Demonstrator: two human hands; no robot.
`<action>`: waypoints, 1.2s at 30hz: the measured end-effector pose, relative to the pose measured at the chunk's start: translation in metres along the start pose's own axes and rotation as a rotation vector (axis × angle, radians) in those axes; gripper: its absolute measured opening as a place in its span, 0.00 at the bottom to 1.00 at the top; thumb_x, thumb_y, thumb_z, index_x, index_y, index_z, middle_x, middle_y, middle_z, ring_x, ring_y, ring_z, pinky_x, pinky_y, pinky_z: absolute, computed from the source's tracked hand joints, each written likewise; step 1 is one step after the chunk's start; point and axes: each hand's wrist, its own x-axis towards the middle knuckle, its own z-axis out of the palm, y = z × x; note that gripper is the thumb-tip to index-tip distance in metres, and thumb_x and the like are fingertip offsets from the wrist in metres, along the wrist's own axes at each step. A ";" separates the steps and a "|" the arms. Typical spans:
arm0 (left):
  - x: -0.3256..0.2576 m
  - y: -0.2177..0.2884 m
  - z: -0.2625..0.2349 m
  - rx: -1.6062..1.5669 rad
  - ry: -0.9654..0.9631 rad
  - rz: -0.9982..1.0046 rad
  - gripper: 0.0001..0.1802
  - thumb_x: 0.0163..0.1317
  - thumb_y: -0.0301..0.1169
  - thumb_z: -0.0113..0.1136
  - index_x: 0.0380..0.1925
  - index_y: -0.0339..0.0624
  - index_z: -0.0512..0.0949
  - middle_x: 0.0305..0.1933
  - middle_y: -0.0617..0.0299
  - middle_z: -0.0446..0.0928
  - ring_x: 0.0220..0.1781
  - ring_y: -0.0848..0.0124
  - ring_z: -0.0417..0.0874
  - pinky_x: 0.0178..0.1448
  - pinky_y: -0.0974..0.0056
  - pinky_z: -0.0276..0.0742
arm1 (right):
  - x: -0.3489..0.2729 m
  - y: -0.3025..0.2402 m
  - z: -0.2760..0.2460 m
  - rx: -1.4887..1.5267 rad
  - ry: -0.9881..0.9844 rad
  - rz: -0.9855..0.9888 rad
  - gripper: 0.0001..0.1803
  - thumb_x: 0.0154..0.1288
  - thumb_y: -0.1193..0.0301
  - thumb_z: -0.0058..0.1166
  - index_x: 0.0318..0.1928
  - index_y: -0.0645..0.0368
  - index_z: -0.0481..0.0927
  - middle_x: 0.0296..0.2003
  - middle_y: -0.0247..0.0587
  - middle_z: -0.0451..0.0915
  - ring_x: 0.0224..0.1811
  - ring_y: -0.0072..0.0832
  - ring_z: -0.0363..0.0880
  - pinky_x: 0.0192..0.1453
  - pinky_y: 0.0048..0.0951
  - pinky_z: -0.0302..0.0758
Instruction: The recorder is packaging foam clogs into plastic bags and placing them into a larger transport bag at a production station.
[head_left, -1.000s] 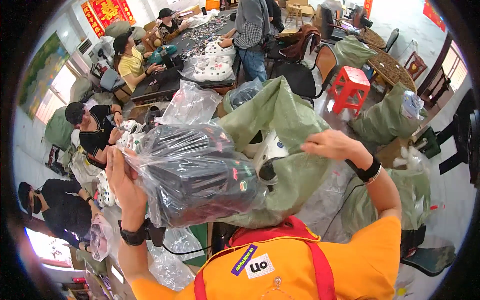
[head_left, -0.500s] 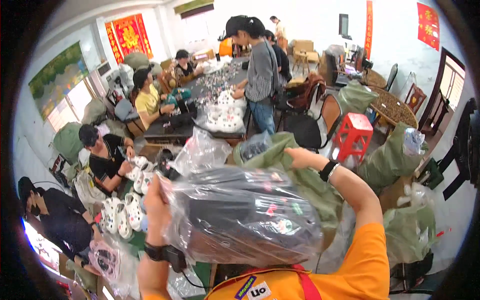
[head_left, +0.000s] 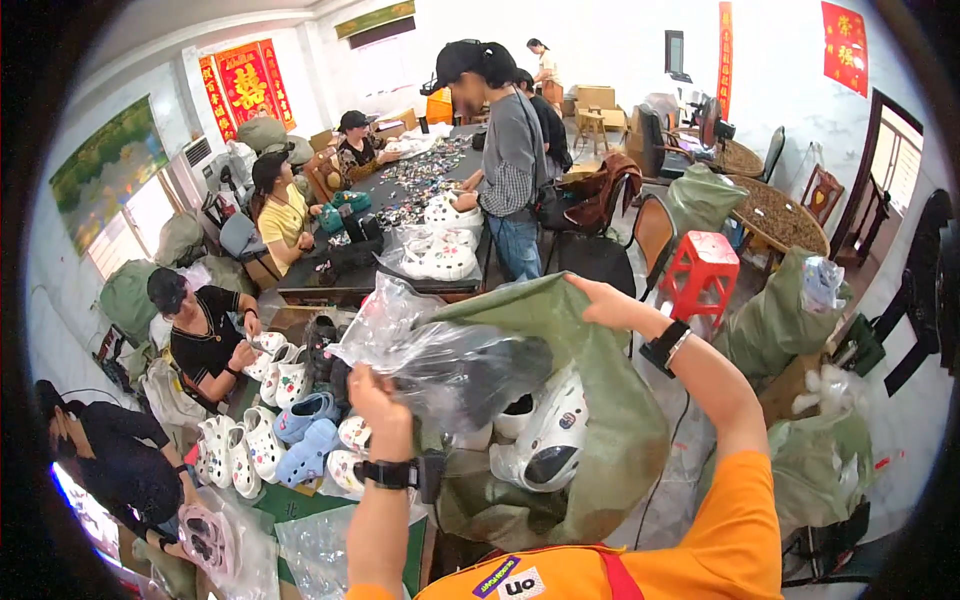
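My left hand point(head_left: 378, 402) grips a clear plastic bag point(head_left: 475, 370) with dark clogs inside it, at the mouth of a green woven sack point(head_left: 620, 410). The bag's lower part sits within the sack's opening, and its loose end rises up beyond my fingers. My right hand point(head_left: 605, 302) pinches the sack's far rim and pulls it upward. Down in the sack lie bagged white clogs point(head_left: 555, 435) with small charms on them. What lies deeper in the sack is hidden.
Left of the sack, white clogs point(head_left: 262, 445) and blue clogs point(head_left: 308, 450) crowd a green table point(head_left: 285, 505). Several people work around it and at a dark table point(head_left: 370, 210) strewn with charms. A red stool point(head_left: 705, 275) and full green sacks point(head_left: 785, 325) stand right.
The bag of dark clogs has gone from close before my chest forward into the sack's opening. My left hand moved right with it. The sack's mouth is now held wider by my right hand.
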 end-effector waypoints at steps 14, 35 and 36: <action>-0.076 -0.095 0.048 0.392 -0.660 -0.318 0.09 0.62 0.33 0.44 0.27 0.40 0.68 0.23 0.67 0.68 0.22 0.78 0.66 0.29 0.73 0.61 | -0.002 0.020 0.002 0.329 0.078 -0.081 0.39 0.43 0.84 0.39 0.62 0.64 0.51 0.59 0.41 0.59 0.59 0.22 0.57 0.60 0.18 0.53; -0.050 -0.062 -0.069 1.573 -0.495 0.646 0.35 0.47 0.30 0.54 0.58 0.45 0.55 0.56 0.48 0.58 0.58 0.54 0.59 0.56 0.50 0.54 | -0.004 -0.004 0.063 0.216 -0.045 -0.093 0.37 0.44 0.80 0.43 0.61 0.62 0.54 0.55 0.49 0.65 0.57 0.31 0.62 0.59 0.22 0.56; -0.051 -0.061 -0.085 1.744 -0.501 0.594 0.38 0.45 0.32 0.56 0.59 0.47 0.53 0.58 0.48 0.55 0.60 0.54 0.55 0.56 0.49 0.53 | 0.000 -0.015 0.065 0.296 -0.078 0.001 0.36 0.45 0.80 0.43 0.60 0.63 0.55 0.54 0.46 0.65 0.57 0.29 0.62 0.58 0.22 0.56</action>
